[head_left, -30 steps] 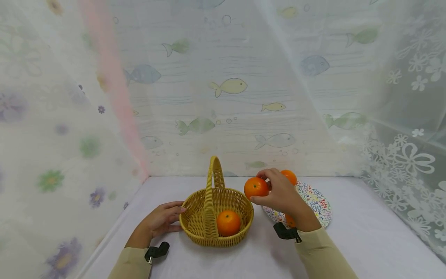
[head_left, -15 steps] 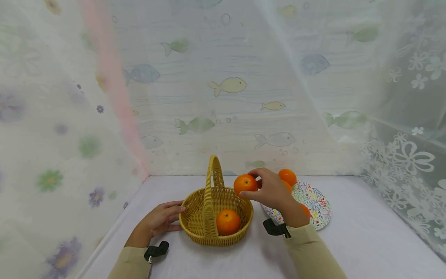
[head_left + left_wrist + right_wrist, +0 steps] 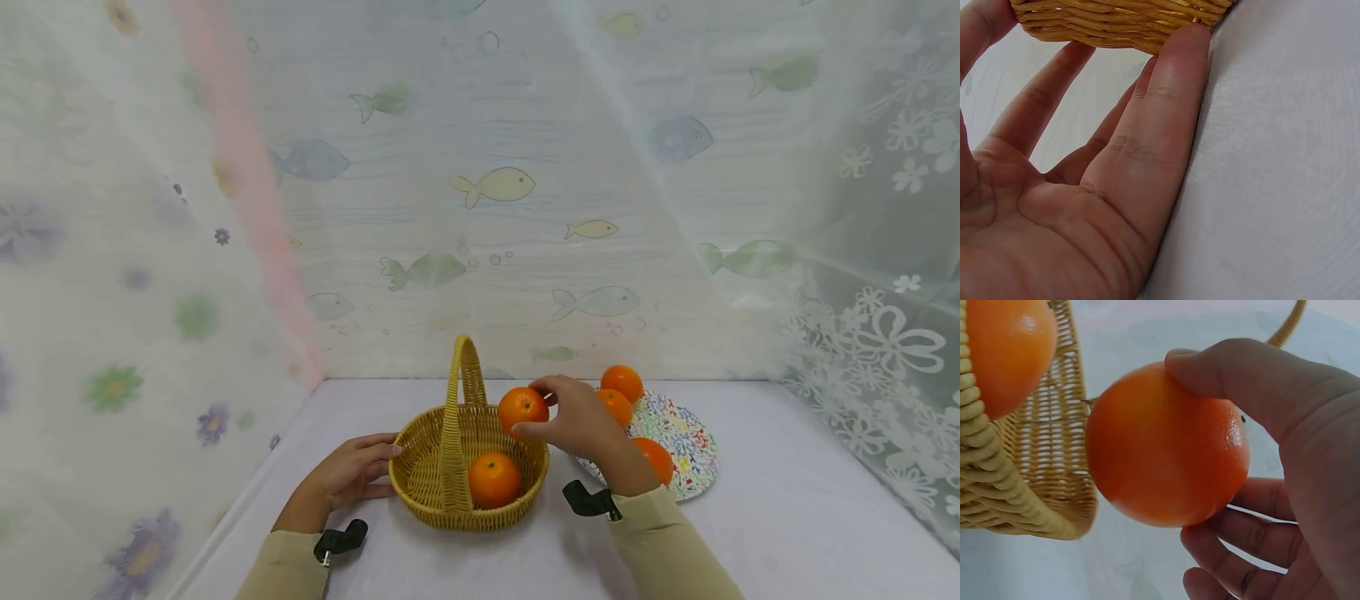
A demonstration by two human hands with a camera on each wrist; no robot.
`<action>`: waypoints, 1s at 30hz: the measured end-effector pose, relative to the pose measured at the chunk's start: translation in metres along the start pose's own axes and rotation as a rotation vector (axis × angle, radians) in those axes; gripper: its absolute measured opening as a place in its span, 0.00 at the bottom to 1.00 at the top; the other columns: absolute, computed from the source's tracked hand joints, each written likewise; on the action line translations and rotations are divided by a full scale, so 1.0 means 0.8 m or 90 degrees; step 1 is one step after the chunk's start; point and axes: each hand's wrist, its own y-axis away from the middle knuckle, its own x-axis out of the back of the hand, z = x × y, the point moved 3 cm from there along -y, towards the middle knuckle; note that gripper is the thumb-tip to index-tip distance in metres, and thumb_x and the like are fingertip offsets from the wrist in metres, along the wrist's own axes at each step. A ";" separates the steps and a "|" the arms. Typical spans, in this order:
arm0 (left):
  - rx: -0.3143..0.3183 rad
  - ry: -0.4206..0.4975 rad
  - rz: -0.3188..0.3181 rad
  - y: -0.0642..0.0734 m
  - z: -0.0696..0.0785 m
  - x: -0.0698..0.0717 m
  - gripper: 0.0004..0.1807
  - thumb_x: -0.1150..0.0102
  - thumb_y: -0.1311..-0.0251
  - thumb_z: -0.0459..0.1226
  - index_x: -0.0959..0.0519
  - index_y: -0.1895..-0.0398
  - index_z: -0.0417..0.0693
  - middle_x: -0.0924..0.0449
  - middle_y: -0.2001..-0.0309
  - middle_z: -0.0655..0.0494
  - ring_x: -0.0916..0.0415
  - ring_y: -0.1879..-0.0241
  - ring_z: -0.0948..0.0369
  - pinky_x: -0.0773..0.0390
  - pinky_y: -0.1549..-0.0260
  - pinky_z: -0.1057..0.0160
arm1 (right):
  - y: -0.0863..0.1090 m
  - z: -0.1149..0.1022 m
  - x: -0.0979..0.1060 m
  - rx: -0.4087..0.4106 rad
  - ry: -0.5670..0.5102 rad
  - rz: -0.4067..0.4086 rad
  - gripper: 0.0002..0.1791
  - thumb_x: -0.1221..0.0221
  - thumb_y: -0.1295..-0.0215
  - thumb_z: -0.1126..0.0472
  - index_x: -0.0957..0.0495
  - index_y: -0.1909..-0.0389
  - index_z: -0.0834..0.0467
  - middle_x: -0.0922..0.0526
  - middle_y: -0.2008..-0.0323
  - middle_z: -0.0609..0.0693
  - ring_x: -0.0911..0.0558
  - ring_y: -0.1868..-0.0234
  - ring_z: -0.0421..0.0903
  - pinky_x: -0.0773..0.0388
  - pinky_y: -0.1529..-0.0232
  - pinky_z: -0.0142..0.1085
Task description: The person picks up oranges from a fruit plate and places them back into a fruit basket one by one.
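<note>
In the head view my right hand (image 3: 577, 421) pinches an orange (image 3: 523, 410) between thumb and fingers, at the right rim of a yellow wicker basket (image 3: 468, 518). The right wrist view has this held orange (image 3: 1166, 450) beside the basket wall (image 3: 1054, 450), the thumb on top and fingertips below. Another orange (image 3: 495, 481) lies inside the basket, right of its tall handle (image 3: 452, 433). My left hand (image 3: 352, 473) stays at the basket's left side with extended fingers. In the left wrist view its fingertips touch the woven wall (image 3: 1116, 25), the hand's edge low along the cloth.
A round plate (image 3: 693, 450) with a colourful pattern sits at the right, partly behind my right forearm. On it are three oranges (image 3: 652, 461). White cloth (image 3: 795, 500) covers the table, and fish-print curtains (image 3: 495, 250) hang behind and flowered ones at the sides.
My right hand has carried the orange left from near the plate to the basket's right rim, lowering slightly at the end. My left hand and the basket hold their places.
</note>
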 end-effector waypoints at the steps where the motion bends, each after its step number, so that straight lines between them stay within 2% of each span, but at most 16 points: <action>1: 0.002 0.001 0.001 0.000 0.000 0.000 0.39 0.31 0.34 0.47 0.34 0.24 0.42 0.20 0.37 0.48 0.16 0.44 0.54 0.14 0.49 0.43 | 0.000 0.001 -0.002 -0.004 0.001 -0.001 0.35 0.22 0.49 0.40 0.19 0.40 0.47 0.16 0.50 0.40 0.21 0.48 0.45 0.16 0.49 0.42; 15: -0.014 -0.002 -0.012 0.004 0.003 -0.004 0.39 0.35 0.31 0.46 0.36 0.23 0.39 0.21 0.35 0.47 0.17 0.43 0.55 0.14 0.49 0.44 | -0.002 0.002 -0.022 -0.008 -0.017 -0.028 0.31 0.22 0.49 0.42 0.18 0.44 0.46 0.16 0.55 0.38 0.20 0.51 0.43 0.16 0.50 0.41; 21: -0.014 -0.003 -0.019 0.003 0.001 -0.003 0.39 0.35 0.31 0.46 0.36 0.23 0.40 0.21 0.36 0.48 0.17 0.43 0.55 0.14 0.48 0.44 | -0.004 0.005 -0.032 0.008 0.004 -0.044 0.31 0.21 0.50 0.42 0.18 0.47 0.50 0.15 0.56 0.41 0.19 0.54 0.42 0.15 0.52 0.40; 30: -0.021 -0.004 -0.027 0.006 0.002 -0.003 0.38 0.36 0.30 0.45 0.36 0.23 0.40 0.20 0.37 0.49 0.17 0.44 0.55 0.15 0.48 0.44 | -0.007 0.008 -0.039 -0.005 0.021 -0.056 0.33 0.21 0.51 0.40 0.19 0.47 0.50 0.16 0.56 0.43 0.19 0.56 0.42 0.14 0.54 0.39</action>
